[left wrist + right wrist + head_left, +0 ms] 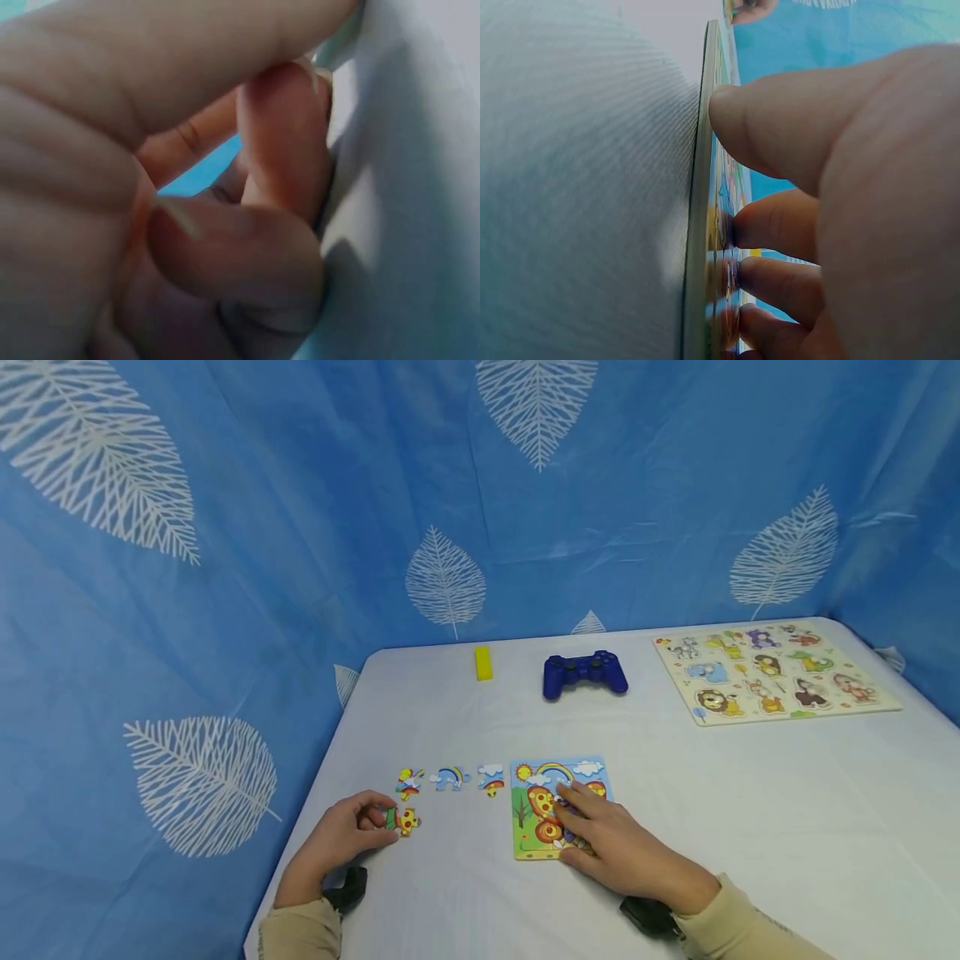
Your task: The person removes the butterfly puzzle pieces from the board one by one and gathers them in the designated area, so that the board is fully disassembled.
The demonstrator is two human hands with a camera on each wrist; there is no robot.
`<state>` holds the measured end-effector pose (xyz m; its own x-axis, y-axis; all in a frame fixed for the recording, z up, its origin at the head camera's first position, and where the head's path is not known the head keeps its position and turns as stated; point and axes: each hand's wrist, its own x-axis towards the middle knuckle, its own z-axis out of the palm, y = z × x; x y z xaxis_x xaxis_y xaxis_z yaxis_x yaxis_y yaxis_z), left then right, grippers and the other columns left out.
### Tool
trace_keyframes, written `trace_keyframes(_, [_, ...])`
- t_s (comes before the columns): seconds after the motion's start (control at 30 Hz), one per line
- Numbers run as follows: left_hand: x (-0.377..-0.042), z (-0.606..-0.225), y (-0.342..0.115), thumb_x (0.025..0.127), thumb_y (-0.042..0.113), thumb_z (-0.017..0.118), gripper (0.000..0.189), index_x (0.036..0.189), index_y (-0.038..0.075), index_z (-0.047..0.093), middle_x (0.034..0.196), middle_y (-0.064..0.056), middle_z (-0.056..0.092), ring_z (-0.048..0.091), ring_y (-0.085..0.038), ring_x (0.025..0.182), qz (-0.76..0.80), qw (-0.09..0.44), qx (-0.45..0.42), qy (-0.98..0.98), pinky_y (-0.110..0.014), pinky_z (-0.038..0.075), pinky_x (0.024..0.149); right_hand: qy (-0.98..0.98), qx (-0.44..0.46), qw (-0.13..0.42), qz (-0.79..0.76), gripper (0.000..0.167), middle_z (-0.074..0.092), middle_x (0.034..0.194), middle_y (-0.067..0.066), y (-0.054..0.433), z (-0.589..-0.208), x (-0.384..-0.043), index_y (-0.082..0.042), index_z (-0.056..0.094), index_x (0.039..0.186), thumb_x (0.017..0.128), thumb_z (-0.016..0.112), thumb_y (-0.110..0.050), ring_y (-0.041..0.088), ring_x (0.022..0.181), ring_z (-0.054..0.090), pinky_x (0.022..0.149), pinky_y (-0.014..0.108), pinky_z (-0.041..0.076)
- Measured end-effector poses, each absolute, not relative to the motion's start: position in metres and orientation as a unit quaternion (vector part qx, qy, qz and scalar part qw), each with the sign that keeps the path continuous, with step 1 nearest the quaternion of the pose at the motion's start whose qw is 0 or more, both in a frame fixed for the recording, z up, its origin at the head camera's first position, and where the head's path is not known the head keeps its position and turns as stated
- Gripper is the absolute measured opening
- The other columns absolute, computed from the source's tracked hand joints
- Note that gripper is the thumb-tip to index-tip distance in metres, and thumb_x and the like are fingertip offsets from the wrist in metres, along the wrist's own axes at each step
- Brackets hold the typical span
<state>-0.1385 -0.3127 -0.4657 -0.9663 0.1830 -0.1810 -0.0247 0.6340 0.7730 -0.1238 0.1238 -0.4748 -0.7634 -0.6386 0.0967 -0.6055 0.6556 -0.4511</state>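
In the head view my left hand (347, 833) is at the left of the table, its thumb and index finger pinching a green, yellow and red jigsaw piece (407, 822). Its other fingers (232, 251) are curled in the left wrist view, where the piece is hidden. Three loose jigsaw pieces lie in a row just beyond: a left one (409, 782), a rainbow one (450, 778) and a cloud one (491, 779). My right hand (622, 843) rests its fingertips on a butterfly jigsaw board (522, 835) and covers part of its picture. The right wrist view shows the thumb near the board's edge (699, 187).
Farther back lie a yellow block (483, 663) and a blue game controller (584, 674). An animal puzzle board (772, 672) sits at the back right of the white table (750, 802). Blue cloth with white leaves (337, 527) hangs behind and at the sides.
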Motion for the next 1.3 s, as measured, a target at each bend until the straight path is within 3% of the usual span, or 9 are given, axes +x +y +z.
trace_keyframes(0.7, [-0.131,-0.469,-0.307,0.084,0.015,0.086,0.051,0.128,0.003,0.064,0.092,-0.008,0.059,0.053,-0.019,0.075,0.431,0.122,0.027,0.894,-0.029,0.046,0.065,0.907,-0.356,0.034,-0.223,0.062,0.037,0.162,0.022,0.128,-0.472,-0.122,0.001,0.052,0.148,0.102,0.063,-0.040,0.047,0.149,0.034,0.106,0.065,0.041])
trace_keyframes(0.8, [-0.131,-0.463,-0.300,0.084,0.018,0.086,0.056,0.132,0.004,0.061,0.094,-0.007,0.061,0.054,-0.018,0.077,0.405,0.094,0.002,0.909,-0.030,0.047,0.065,0.907,-0.358,0.022,-0.222,0.061,0.036,0.161,0.025,0.128,-0.471,-0.124,0.001,0.053,0.147,0.102,0.064,-0.038,0.047,0.146,0.038,0.103,0.065,0.043])
trace_keyframes(0.9, [-0.131,-0.450,-0.275,0.086,0.021,0.085,0.053,0.132,0.006,0.062,0.093,-0.005,0.063,0.056,-0.016,0.074,0.378,0.034,-0.017,0.925,-0.030,0.047,0.062,0.908,-0.352,0.005,-0.227,0.060,0.034,0.160,0.029,0.125,-0.471,-0.126,0.000,0.055,0.146,0.100,0.068,-0.035,0.047,0.144,0.040,0.102,0.064,0.044])
trace_keyframes(1.0, [-0.129,-0.439,-0.237,0.090,0.022,0.081,0.042,0.125,0.007,0.066,0.092,-0.004,0.065,0.057,-0.013,0.071,0.365,-0.001,0.019,0.931,-0.028,0.048,0.059,0.911,-0.342,-0.006,-0.231,0.059,0.035,0.156,0.030,0.124,-0.473,-0.125,-0.003,0.058,0.145,0.098,0.071,-0.036,0.047,0.141,0.040,0.103,0.063,0.044])
trace_keyframes(1.17, [-0.132,-0.428,-0.169,0.094,0.023,0.077,0.031,0.121,0.008,0.069,0.096,-0.001,0.065,0.057,-0.011,0.074,0.335,0.035,0.122,0.934,-0.026,0.048,0.060,0.916,-0.329,0.007,-0.227,0.063,0.041,0.154,0.030,0.125,-0.472,-0.124,-0.003,0.058,0.145,0.097,0.070,-0.042,0.052,0.141,0.039,0.103,0.066,0.042])
trace_keyframes(1.3, [-0.144,-0.428,-0.123,0.096,0.023,0.075,0.028,0.120,0.009,0.070,0.095,0.000,0.063,0.056,-0.011,0.078,0.279,0.072,0.148,0.946,-0.027,0.049,0.067,0.925,-0.298,0.035,-0.233,0.074,0.043,0.155,0.029,0.126,-0.470,-0.127,0.003,0.048,0.150,0.095,0.073,-0.040,0.052,0.143,0.039,0.107,0.065,0.041])
